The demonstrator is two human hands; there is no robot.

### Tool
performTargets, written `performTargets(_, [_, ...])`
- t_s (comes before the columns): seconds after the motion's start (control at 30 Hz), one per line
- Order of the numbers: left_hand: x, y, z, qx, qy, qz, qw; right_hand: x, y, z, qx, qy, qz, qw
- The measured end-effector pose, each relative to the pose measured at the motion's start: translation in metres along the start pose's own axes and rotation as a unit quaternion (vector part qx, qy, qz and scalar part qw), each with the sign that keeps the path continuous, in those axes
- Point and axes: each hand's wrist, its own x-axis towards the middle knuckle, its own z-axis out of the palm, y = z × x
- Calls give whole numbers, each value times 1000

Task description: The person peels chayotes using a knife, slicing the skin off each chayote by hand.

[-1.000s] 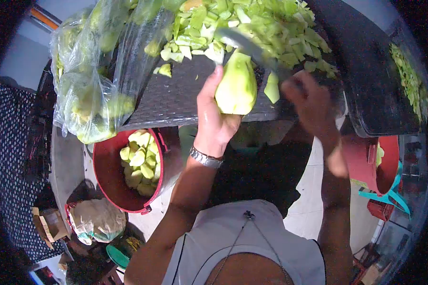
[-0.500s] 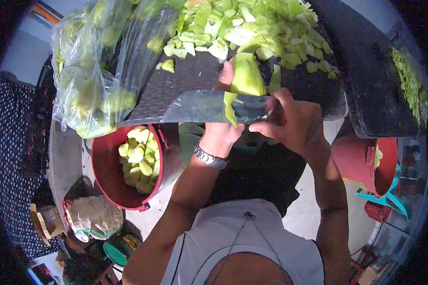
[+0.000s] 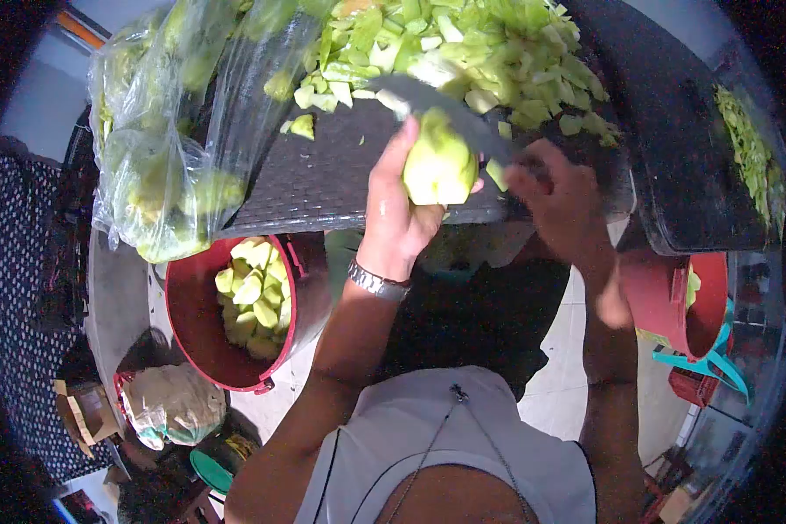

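My left hand (image 3: 397, 205), with a metal watch at the wrist, is closed around a pale green fruit (image 3: 438, 170) that looks like a chayote, its skin largely cut away. My right hand (image 3: 557, 188) grips a broad-bladed knife (image 3: 472, 129) by its handle, which the fingers hide. The blade is blurred and slants up to the left behind the upper part of the fruit; I cannot tell whether it touches. A strip of peel (image 3: 496, 175) shows by the blade. Beyond both hands, a heap of green peelings (image 3: 463, 52) covers the far side of the dark woven table (image 3: 314, 175).
A clear plastic bag (image 3: 162, 166) of green fruit lies at the table's left. Below it stands a red bucket (image 3: 188, 306) with peeled pieces (image 3: 258, 293). To the right are a black surface (image 3: 681, 175) bearing more peelings and another red bucket (image 3: 655, 293).
The knife has swung from lying level in front of the fruit to slanting up behind it. My left hand has turned the fruit, and the dangling peel has left it.
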Motion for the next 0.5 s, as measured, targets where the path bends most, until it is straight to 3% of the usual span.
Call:
performTargets(0.13, [1, -15, -35, 40, -73, 40, 996, -6, -24, -4, 18, -88, -22, 996])
performTargets(0.33, [2, -10, -13, 126, -104, 96, 982, -11, -25, -3, -63, -70, -124, 988])
performTargets(0.5, [-5, -10, -7, 154, -109, 119, 975, -11, -23, -4, -67, -86, -115, 987])
